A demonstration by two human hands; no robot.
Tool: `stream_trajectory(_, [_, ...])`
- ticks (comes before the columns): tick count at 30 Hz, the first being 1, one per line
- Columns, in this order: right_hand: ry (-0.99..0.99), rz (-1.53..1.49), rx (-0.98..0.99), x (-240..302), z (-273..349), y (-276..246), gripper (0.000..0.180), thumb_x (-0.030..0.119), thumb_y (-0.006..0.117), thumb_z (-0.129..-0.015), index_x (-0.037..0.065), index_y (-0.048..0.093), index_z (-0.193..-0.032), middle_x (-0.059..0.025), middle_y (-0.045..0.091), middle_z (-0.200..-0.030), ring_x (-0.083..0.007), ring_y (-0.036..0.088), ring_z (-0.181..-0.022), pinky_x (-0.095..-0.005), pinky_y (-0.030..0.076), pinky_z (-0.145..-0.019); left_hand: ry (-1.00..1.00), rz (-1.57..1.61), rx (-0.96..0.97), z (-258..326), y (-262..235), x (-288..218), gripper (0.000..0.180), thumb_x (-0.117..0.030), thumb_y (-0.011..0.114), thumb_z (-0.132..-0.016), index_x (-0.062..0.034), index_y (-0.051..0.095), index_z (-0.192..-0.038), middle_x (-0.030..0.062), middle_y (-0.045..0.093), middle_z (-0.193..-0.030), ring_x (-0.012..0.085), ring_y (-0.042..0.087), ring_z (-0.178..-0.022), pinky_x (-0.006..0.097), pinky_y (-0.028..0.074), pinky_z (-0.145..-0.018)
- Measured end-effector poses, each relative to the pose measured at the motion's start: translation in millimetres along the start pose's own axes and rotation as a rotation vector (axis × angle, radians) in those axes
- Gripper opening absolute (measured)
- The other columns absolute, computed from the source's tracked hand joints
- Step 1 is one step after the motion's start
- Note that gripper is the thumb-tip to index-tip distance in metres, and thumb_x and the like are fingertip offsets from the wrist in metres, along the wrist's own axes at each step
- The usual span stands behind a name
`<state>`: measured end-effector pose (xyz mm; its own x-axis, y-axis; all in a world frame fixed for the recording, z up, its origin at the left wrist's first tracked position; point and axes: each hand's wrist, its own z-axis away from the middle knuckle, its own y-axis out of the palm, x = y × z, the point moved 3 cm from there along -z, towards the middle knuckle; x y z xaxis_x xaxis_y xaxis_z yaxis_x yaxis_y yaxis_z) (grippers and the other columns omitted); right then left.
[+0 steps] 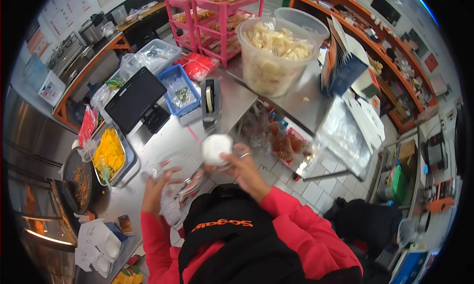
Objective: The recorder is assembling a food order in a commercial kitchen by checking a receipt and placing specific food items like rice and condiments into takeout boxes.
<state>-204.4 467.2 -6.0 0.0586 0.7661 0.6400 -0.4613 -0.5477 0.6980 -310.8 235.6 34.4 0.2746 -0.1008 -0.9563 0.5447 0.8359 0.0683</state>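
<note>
My right hand [244,170] is closed round a white round thing [217,149], held just over the front edge of the steel table. Its kind is hard to make out, and some clear plastic shows by my fingers. To its left, my left hand [159,185] curls its fingers round the side of a clear plastic container [180,168], which is see-through and partly blurred. A crumpled whitish sheet [170,210] hangs below that hand. Just beyond my hands stands a tape dispenser [211,103] with a roll in it.
A black screen [136,99] stands on the table beside a blue basket [180,91]. At left are a tray of yellow pieces [109,153] and a dark pan [78,180]. Further back sit a large bucket of bagged food [274,66] and pink racks [212,22].
</note>
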Motion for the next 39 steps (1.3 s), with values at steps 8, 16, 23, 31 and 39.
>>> stream_trajectory(8, [0.747,0.396,0.578,-56.3,-89.5,-1.3,0.064,0.026,0.07,-0.084,0.003,0.032,-0.129,-0.0141,0.052,-0.116,-0.023,0.059,-0.106,-0.0409,0.051,-0.086,-0.062,-0.114,-0.636,45.1,-106.0,48.6,0.049,-0.026,0.053,-0.088,-0.0052,0.039,-0.13,0.011,0.067,-0.103,0.0207,0.067,-0.064,0.022,0.038,-0.039])
stream_trajectory(16, [0.871,0.671,0.939,1.5,-101.8,-7.1,0.044,0.03,0.058,-0.093,0.002,0.047,-0.125,-0.0093,0.056,-0.118,-0.019,0.057,-0.104,-0.0334,0.051,-0.086,-0.077,-1.181,-1.07,32.6,-144.0,40.5,0.046,-0.033,0.066,-0.082,0.0029,0.056,-0.109,0.0274,0.064,-0.08,0.0421,0.063,-0.074,0.047,0.049,-0.063])
stream_trajectory(23, [0.891,0.762,0.933,22.5,-107.6,-21.0,0.034,0.027,0.055,-0.095,0.003,0.051,-0.119,-0.0073,0.058,-0.111,-0.0145,0.059,-0.095,-0.0305,0.051,-0.084,-0.025,-1.261,-0.894,-23.8,-88.4,-17.4,0.054,-0.043,0.066,-0.081,0.0014,0.057,-0.111,0.0275,0.062,-0.1,0.0417,0.06,-0.093,0.045,0.047,-0.079])
stream_trajectory(31, [0.567,0.765,0.883,18.1,-108.0,-8.8,0.024,0.021,0.051,-0.096,0.004,0.054,-0.113,-0.0066,0.061,-0.103,-0.0123,0.059,-0.086,-0.0275,0.051,-0.074,0.028,-0.993,-0.996,-28.8,7.7,77.8,0.039,-0.014,0.061,-0.085,-0.007,0.051,-0.123,0.023,0.057,-0.106,0.0415,0.055,-0.098,0.045,0.044,-0.083])
stream_trajectory(39, [-0.27,0.778,0.325,37.4,-152.8,-5.3,0.024,0.02,0.055,-0.095,0.006,0.049,-0.113,-0.0038,0.053,-0.1,-0.0087,0.052,-0.078,-0.0222,0.05,-0.058,0.157,-0.457,-1.293,-10.7,-30.8,101.0,0.042,-0.025,0.071,-0.082,-0.0001,0.052,-0.111,0.0176,0.058,-0.104,0.0263,0.055,-0.081,0.038,0.045,-0.073])
